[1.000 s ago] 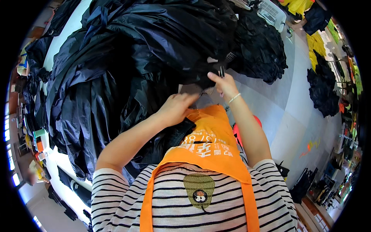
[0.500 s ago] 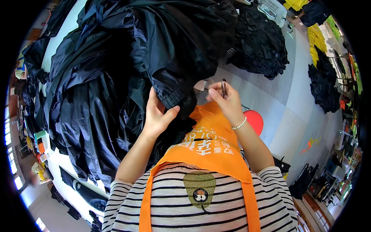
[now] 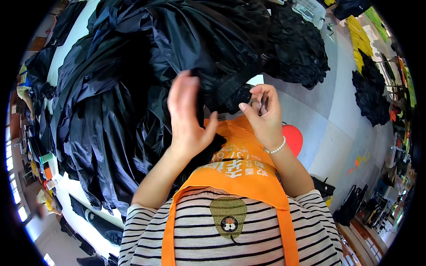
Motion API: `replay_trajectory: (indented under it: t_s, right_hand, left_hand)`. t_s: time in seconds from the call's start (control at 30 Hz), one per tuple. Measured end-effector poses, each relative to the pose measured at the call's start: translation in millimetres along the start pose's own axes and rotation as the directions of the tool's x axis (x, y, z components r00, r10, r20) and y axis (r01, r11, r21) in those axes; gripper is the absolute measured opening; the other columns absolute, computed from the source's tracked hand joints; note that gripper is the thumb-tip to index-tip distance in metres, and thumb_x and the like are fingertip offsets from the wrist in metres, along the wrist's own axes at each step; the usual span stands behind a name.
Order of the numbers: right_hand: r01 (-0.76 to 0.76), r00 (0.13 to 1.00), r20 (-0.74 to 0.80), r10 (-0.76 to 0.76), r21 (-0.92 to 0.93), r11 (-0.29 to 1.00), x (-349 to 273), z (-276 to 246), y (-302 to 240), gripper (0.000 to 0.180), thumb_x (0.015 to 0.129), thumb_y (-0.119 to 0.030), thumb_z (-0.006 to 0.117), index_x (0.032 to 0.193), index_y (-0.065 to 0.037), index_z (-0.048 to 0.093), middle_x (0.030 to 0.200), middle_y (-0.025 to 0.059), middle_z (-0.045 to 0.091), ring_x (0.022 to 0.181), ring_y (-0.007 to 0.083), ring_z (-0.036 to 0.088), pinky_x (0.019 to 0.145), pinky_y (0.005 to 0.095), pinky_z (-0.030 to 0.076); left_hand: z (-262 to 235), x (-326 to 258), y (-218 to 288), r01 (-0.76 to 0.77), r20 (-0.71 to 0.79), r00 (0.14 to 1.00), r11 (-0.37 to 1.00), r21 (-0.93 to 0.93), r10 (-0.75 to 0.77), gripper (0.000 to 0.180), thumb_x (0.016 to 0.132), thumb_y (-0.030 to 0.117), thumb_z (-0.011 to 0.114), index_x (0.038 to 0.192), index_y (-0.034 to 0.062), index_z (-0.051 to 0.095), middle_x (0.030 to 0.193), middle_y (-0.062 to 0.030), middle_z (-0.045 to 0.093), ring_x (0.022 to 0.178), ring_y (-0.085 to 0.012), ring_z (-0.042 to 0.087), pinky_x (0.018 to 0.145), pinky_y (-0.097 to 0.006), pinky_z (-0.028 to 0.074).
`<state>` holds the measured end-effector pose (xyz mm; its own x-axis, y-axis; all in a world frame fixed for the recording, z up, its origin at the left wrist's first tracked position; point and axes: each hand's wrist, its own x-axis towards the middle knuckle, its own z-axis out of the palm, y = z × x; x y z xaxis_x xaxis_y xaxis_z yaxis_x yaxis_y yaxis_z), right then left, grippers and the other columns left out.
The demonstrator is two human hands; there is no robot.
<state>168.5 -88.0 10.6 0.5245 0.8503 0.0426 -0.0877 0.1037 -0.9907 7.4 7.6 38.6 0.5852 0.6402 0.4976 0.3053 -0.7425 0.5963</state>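
Note:
A heap of black, shiny fabric garments (image 3: 111, 146) fills the left and middle of the view. At its near edge, my right hand (image 3: 267, 117) pinches the dark edge of a black garment (image 3: 237, 98) between thumb and fingertips. Small dark metal thread snips (image 3: 263, 104) are tucked in the same hand. My left hand (image 3: 185, 116) hovers over the fabric, its fingers stretched out, thumb apart and fingertips smeared by motion; no object shows in it. An orange apron (image 3: 235, 164) hangs below both hands.
Another black garment pile (image 3: 297, 48) lies at the far right beside a pale plastic basket (image 3: 310, 11). A red round seat-like object (image 3: 292, 139) stands by my right wrist. Farther right, black and yellow fabric (image 3: 370, 88) lies on the tiled floor (image 3: 330, 133).
My left hand has let go of the elasticated garment edge and its fingers have opened upward. My right hand has taken hold of the fabric's edge, keeping the snips.

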Motion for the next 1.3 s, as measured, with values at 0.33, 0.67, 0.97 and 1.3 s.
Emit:
replay_trajectory:
  t_s: [0.33, 0.67, 0.97, 1.3]
  right_hand:
    - [0.226, 0.969, 0.176, -0.173, -0.347, 0.91, -4, -17, -28, 0.035, 0.08, 0.004, 0.068, 0.107, -0.006, 0.048, 0.082, 0.0059, 0.066, 0.059, 0.0054, 0.053, 0.054, 0.0197, 0.04]
    - [-0.133, 0.981, 0.111, 0.159, -0.211, 0.968, 3, -24, -22, 0.02, 0.096, -0.016, 0.056, 0.095, 0.002, 0.065, 0.084, 0.0005, 0.067, 0.075, 0.0027, 0.054, 0.07, 0.0196, 0.044]
    - [-0.608, 0.783, 0.278, 0.557, 0.149, 0.78, 9, -18, -16, 0.032, 0.097, -0.031, 0.057, 0.082, -0.004, 0.062, 0.059, -0.0032, 0.05, 0.048, 0.0029, 0.04, 0.045, 0.0195, 0.03]
    - [-0.487, 0.873, 0.123, 0.472, 0.139, 0.862, 21, -15, -28, 0.009, 0.087, -0.01, 0.065, 0.09, -0.005, 0.058, 0.062, -0.0032, 0.05, 0.042, 0.0016, 0.035, 0.038, 0.0199, 0.025]
  left_hand:
    - [-3, 70, -10, -0.101, 0.499, 0.854, 0.988, -0.116, 0.146, 0.05, 0.064, 0.035, 0.083, 0.102, 0.0063, 0.067, 0.104, -0.0076, 0.063, 0.108, -0.0268, 0.057, 0.107, -0.048, 0.03]
    - [12, 49, -17, -0.141, 0.312, 0.934, 0.982, -0.127, 0.175, 0.026, 0.062, 0.01, 0.081, 0.085, 0.0071, 0.069, 0.091, -0.0039, 0.062, 0.094, -0.0254, 0.056, 0.093, -0.038, 0.035]
    - [14, 44, -10, -0.144, 0.267, 0.944, 0.968, -0.204, 0.196, 0.043, 0.061, -0.004, 0.073, 0.102, 0.0061, 0.067, 0.102, -0.0088, 0.059, 0.103, -0.0293, 0.055, 0.103, -0.046, 0.037]
    - [4, 50, -23, -0.028, 0.417, 0.894, 0.95, -0.311, 0.163, 0.054, 0.067, -0.01, 0.046, 0.112, 0.0103, 0.068, 0.13, -0.0121, 0.052, 0.123, -0.0315, 0.046, 0.107, -0.039, 0.032]
